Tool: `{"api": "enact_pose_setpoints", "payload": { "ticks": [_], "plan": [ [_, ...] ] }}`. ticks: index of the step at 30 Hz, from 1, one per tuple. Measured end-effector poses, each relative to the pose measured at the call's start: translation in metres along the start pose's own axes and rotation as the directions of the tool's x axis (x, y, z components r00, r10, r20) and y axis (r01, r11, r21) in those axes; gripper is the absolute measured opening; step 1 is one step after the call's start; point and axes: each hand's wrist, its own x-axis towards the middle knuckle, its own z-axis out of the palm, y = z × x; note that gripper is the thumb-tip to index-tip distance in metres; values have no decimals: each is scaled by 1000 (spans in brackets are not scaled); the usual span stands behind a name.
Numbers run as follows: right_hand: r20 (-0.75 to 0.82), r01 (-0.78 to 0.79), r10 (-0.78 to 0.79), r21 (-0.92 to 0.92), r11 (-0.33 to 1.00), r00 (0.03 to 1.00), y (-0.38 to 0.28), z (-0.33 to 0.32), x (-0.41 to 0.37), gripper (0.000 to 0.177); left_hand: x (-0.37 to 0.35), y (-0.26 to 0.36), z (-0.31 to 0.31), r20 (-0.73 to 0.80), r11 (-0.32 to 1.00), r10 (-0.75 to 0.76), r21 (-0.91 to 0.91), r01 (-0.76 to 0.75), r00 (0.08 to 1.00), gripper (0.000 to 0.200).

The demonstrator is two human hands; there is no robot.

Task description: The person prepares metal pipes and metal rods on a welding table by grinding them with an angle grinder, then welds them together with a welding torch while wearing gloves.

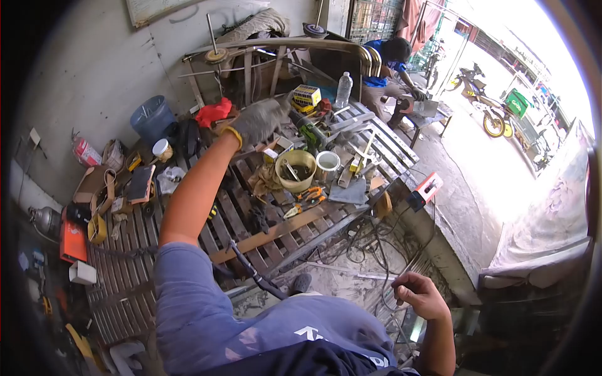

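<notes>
My left hand (260, 122), in a grey work glove with a yellow cuff, reaches over the cluttered slatted table. It is blurred, and its fingers cannot be made out. Close to its fingertips lie a green and black power tool (308, 130) and a yellow and black box (306, 96). Red cloth (213, 112) lies beside the glove. My bare right hand (423, 296) is low at the right, away from the table, its thumb pressed against curled fingers. Whatever it may hold is hidden. A tub (295, 182) of metal pieces and orange-handled pliers (309, 195) rest nearer me.
Cables (379, 241) tangle on the floor by the table's right edge. A torch with a hose (254, 269) lies at the near edge. Another person (389, 75) works with a power tool beyond the table. A water bottle (343, 91) and white cup (327, 164) stand upright.
</notes>
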Motion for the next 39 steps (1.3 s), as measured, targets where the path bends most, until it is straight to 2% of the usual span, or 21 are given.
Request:
{"api": "enact_pose_setpoints", "payload": {
  "ticks": [1, 3, 4, 5, 7, 9, 11, 13, 19, 20, 23, 24, 28, 35, 39],
  "plan": [
    [-7, -18, 18, -27, 999, 1000, 5, -6, -10, 36, -35, 6, 20, 38, 898, 392, 199, -391, 919, 51],
    [-12, 11, -12, -31, 999, 1000, 15, -13, -30, 35, -115, 87, 36, 339, 971, 236, -111, -210, 911, 44],
    [-4, 26, -27, -29, 999, 1000, 19, -16, -39, 34, -147, 143, 36, 527, 990, -17, -109, 87, 850, 43],
    [7, 45, -45, -25, 999, 999, 24, -18, -47, 34, -176, 187, 42, 689, 928, -238, -46, 369, 684, 42],
    [59, 36, -34, -38, 999, 998, 37, -22, -58, 33, -245, 217, 81, 764, 957, -187, 1, 289, 617, 41],
    [120, 9, -1, -65, 998, 993, 49, -23, -65, 32, -303, 246, 109, 847, 886, -166, -96, 453, 505, 42],
    [219, -28, 48, -96, 995, 975, 58, -21, -65, 33, -374, 252, 150, 785, 874, -187, -142, 465, 590, 42],
    [309, -21, 70, -159, 987, 949, 67, -14, -58, 34, -412, 287, 158, 713, 848, -370, -4, 530, 596, 45],
    [547, 130, 89, -348, 928, 832, 80, 47, -31, 33, -514, 353, 151, 449, 678, -666, 31, 734, 596, 47],
    [585, 149, 119, -389, 909, 802, 75, 61, -31, 32, -532, 360, 151, 391, 671, -687, 19, 741, 613, 45],
    [736, 335, 99, -418, 844, 670, 68, 98, -27, 32, -575, 386, 148, 256, 633, -749, 6, 774, 611, 50],
    [751, 412, 88, -451, 792, 654, 61, 112, -30, 31, -586, 395, 146, 224, 608, -772, -11, 794, 594, 50],
    [840, 560, 100, -439, 703, 534, 44, 158, -34, 31, -627, 429, 141, 103, 496, -858, -79, 864, 502, 44],
    [897, 598, 162, -399, 695, 411, 48, 218, -41, 34, -680, 449, 133, -15, 430, -902, -104, 897, 431, 42],
    [907, 678, 189, -409, 610, 377, 50, 262, -57, 35, -713, 454, 118, -18, 399, -916, -144, 905, 401, 48]
  ]
}}
